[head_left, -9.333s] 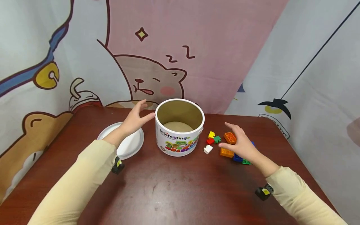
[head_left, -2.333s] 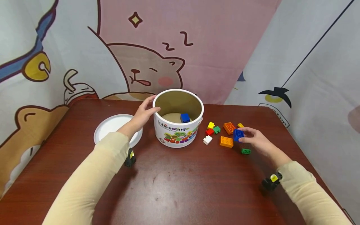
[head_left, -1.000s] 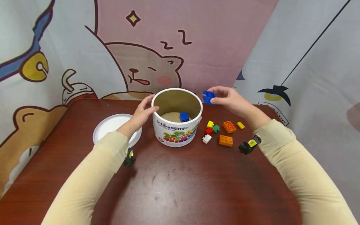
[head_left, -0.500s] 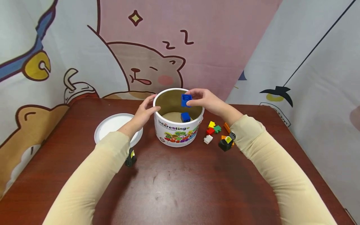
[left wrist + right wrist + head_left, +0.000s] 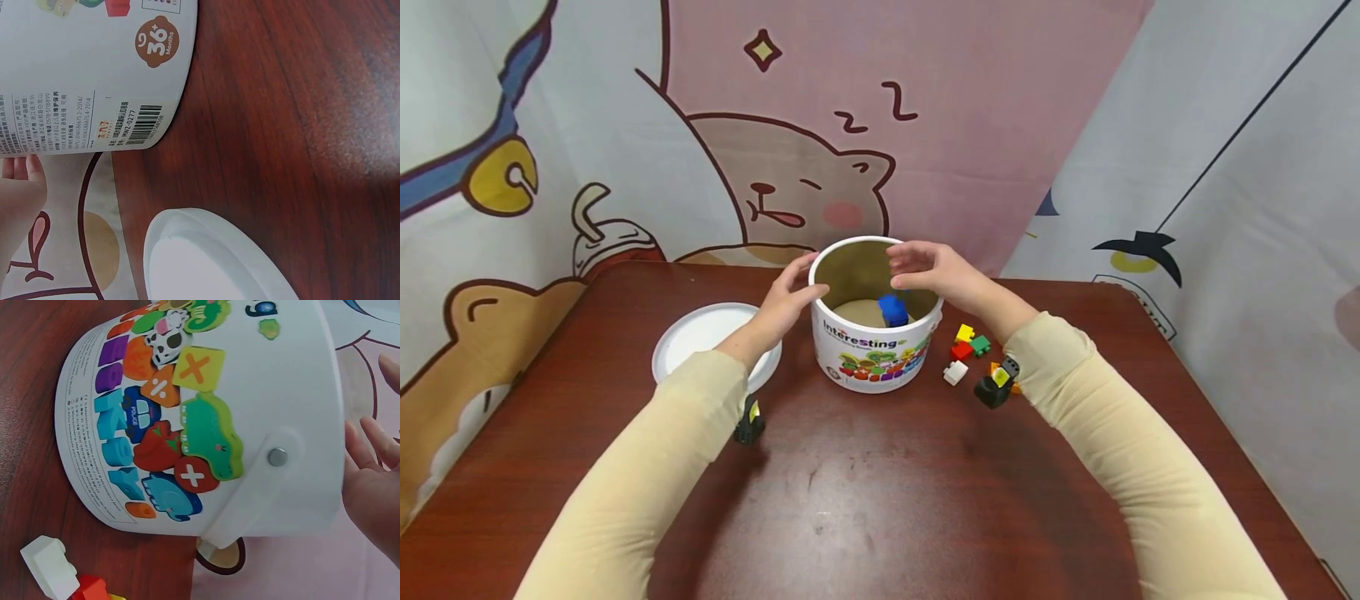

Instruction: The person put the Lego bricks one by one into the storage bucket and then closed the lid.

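A white toy bucket (image 5: 868, 377) with a printed label stands upright on the table, its top open. My left hand (image 5: 778, 307) holds its left side, thumb at the rim and fingers behind; in the left wrist view that hand (image 5: 24, 192) is beside the bucket wall. My right hand (image 5: 936, 271) is over the bucket's right rim, fingers apart, with nothing between them. Below it, blurred blue building bricks (image 5: 893, 311) are inside the bucket, overlapping each other. In the right wrist view my right hand (image 5: 375, 497) shows spread fingers beyond the rim.
Right of the bucket lie small bricks: yellow (image 5: 965, 333), red (image 5: 961, 352), green (image 5: 981, 344) and white (image 5: 956, 372). My right wrist camera (image 5: 996, 389) partly hides orange bricks there. A white round lid (image 5: 688, 337) lies left, under my left forearm. A patterned cloth hangs behind.
My right hand picked up a blue brick from the right, carried it left over the bucket and let it drop in. A green brick at the right is gone. My left hand keeps its hold.
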Action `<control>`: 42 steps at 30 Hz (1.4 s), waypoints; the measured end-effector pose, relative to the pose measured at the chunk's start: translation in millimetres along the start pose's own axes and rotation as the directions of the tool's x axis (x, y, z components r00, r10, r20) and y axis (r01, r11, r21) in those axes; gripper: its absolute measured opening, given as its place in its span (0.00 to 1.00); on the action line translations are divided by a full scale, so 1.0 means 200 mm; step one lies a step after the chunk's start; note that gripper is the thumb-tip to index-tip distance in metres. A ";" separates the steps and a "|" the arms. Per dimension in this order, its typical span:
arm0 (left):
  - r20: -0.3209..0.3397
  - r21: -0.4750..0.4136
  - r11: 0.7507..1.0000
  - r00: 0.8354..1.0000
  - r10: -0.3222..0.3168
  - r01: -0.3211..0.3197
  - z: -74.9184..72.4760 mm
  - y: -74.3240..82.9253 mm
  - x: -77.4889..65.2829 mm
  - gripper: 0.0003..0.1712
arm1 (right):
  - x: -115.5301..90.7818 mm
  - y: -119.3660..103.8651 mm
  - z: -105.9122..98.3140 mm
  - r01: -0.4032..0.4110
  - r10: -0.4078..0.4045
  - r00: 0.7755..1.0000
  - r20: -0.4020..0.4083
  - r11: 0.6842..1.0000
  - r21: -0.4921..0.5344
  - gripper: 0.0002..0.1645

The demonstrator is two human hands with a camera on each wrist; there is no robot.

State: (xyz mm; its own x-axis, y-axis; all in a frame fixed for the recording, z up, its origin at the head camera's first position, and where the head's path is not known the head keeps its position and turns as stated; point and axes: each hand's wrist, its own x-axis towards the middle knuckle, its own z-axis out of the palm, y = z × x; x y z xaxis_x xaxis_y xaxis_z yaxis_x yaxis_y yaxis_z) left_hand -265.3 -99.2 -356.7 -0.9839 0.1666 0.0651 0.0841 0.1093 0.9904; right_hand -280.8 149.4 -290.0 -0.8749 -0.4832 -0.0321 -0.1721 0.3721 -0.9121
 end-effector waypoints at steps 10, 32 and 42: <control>-0.004 0.000 1.000 1.000 0.008 -0.008 0.00 -0.02 0.00 0.34 | -0.18 0.08 -0.16 0.007 -0.010 0.995 -0.095 0.999 -0.032 0.27; 0.005 -0.003 1.000 1.000 0.007 -0.007 -0.02 -0.01 -0.01 0.34 | -0.74 0.71 -0.45 -0.228 0.220 0.973 -0.062 0.956 -0.184 0.30; 0.011 -0.003 1.000 1.000 0.023 -0.023 0.00 -0.02 -0.01 0.33 | -0.93 0.90 -0.50 -0.307 0.284 0.951 -0.123 0.917 -0.255 0.33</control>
State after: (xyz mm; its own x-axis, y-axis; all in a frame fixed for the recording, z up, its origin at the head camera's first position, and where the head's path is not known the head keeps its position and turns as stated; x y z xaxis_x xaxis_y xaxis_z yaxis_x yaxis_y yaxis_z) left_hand -264.6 -100.3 -360.0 -0.9799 0.1801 0.0863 0.1060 0.1030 0.9890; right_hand -194.2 385.1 -407.3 -0.9365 -0.2564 -0.2391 -0.0051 0.6918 -0.7221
